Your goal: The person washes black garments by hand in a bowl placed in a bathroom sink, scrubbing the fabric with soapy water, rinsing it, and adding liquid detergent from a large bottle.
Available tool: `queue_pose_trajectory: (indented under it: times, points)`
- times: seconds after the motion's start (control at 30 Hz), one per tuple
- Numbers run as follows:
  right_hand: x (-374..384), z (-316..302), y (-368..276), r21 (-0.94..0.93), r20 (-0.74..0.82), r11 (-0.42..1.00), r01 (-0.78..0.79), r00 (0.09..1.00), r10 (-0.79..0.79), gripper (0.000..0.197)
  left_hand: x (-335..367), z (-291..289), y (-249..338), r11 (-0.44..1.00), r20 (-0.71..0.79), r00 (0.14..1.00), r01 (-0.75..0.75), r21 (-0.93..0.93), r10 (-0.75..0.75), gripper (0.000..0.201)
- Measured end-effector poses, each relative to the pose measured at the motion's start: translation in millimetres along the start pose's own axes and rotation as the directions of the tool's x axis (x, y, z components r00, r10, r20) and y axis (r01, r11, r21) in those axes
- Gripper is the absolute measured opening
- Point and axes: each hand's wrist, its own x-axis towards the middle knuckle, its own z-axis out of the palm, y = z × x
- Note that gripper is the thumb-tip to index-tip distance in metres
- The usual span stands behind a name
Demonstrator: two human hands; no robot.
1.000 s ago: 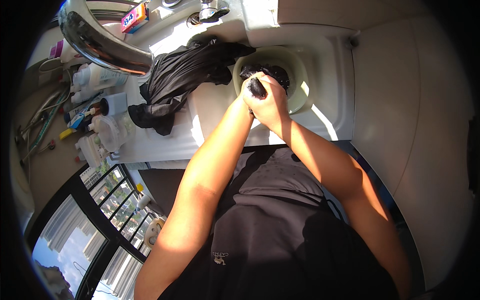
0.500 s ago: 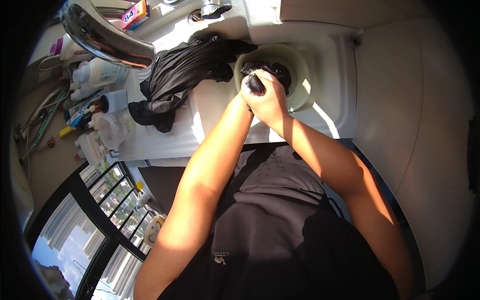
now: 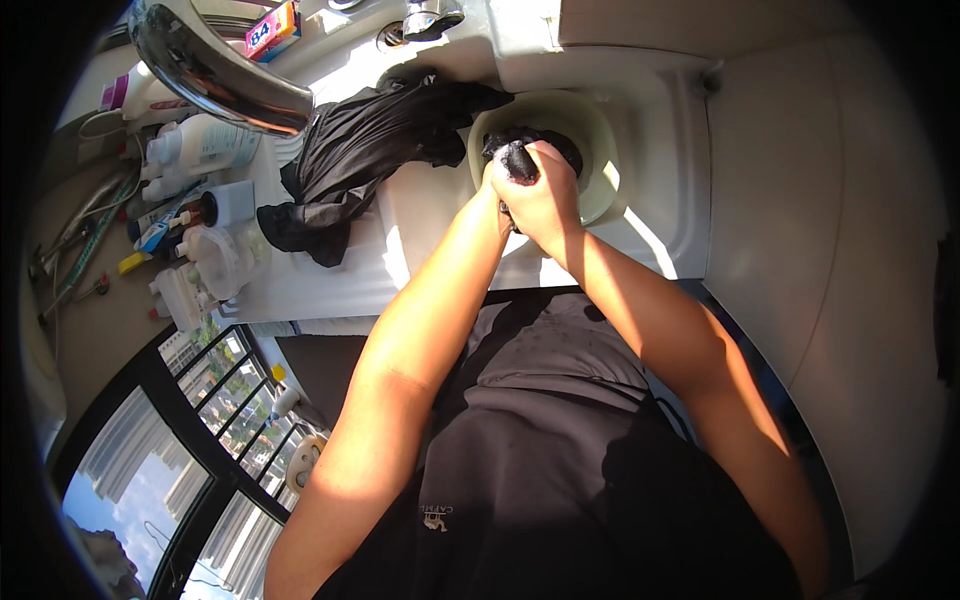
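My right hand (image 3: 550,195) is closed around a bunched, wet-looking black cloth (image 3: 519,162), which bulges out at the top of the fist. Pressed against it from the left is my left hand (image 3: 494,192), closed on the same cloth; its fingers are mostly hidden. A small dark bit of the cloth shows below the two hands. Both hands are over a pale green basin (image 3: 603,193), where more black cloth lies behind my fingers. To the left, a black garment (image 3: 370,150) is spread in creases over the white sink.
A chrome faucet (image 3: 215,75) arches in at the upper left. Bottles (image 3: 200,145), a clear plastic tub (image 3: 222,258) and a small pink-and-orange box (image 3: 272,33) crowd the left ledge. A tiled wall (image 3: 790,200) bounds the right side, and a barred window (image 3: 200,440) is at lower left.
Both hands have shifted slightly to the right and down with the bunched cloth, and the right fist has turned a little. The garment on the left has not moved.
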Motion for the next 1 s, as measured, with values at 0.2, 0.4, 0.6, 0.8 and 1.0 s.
queue_pose_trajectory:
  times: [0.2,0.4,0.6,0.8,1.0]
  points:
    - [63,-32,101,-0.095,-0.366,0.924,-0.37,0.876,0.313,0.032,28,57,-29,0.875,-0.695,0.715,0.29,0.389,0.072,0.022]
    - [4,-16,9,0.153,0.018,0.982,-0.107,0.994,0.106,0.029,13,-3,24,0.87,-0.571,0.82,0.254,0.423,0.039,0.024]
    - [34,-29,47,-0.077,-0.216,0.996,-0.055,0.976,0.037,0.024,24,27,-17,0.827,-0.704,0.705,0.447,0.341,-0.091,0.026]
    - [40,-27,58,-0.158,-0.356,0.969,-0.189,0.926,0.123,0.027,18,61,-17,0.923,-0.703,0.711,0.269,0.275,0.002,0.019]
    - [9,-4,15,0.11,0.009,0.989,0.099,0.995,-0.101,0.026,-10,-1,18,0.98,-0.445,0.895,0.048,0.193,0.044,0.017]
